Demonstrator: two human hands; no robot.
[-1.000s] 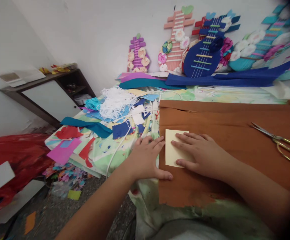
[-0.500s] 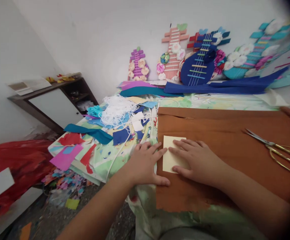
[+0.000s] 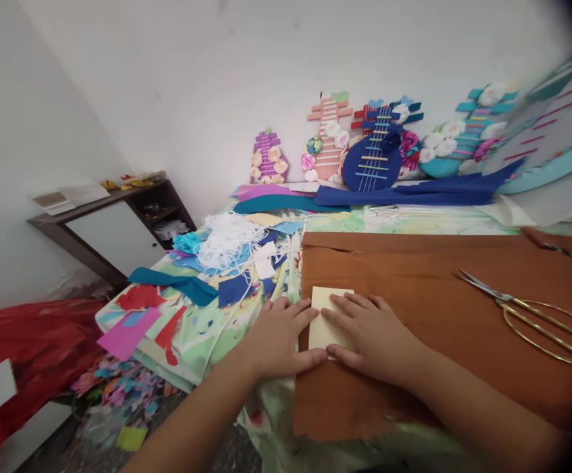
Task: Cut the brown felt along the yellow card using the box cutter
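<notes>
A pale yellow paper rectangle (image 3: pixel 326 326) lies flat on a large brown sheet (image 3: pixel 414 276), close to its left edge. My right hand (image 3: pixel 367 332) rests over the rectangle's right side, palm down with fingers spread. On the other side, my left hand (image 3: pixel 280 338) lies flat across the sheet's left edge, its fingertips at the rectangle's left border and its thumb near the lower corner. Neither hand grips anything. Gold-handled scissors (image 3: pixel 527 314) lie on the brown sheet to the right, blades pointing left.
Left of the sheet are a white string tangle (image 3: pixel 231 242), a teal strip (image 3: pixel 175 284) and coloured scraps. Lute-shaped decorations, one dark blue (image 3: pixel 372 164), lean against the wall. A low cabinet (image 3: pixel 113 236) stands at left, above a red bag (image 3: pixel 34 348) and floor scraps.
The camera view has tilted upward, so the table sits lower in the picture. My left thumb now reaches the rectangle's lower corner; both hands stay flat.
</notes>
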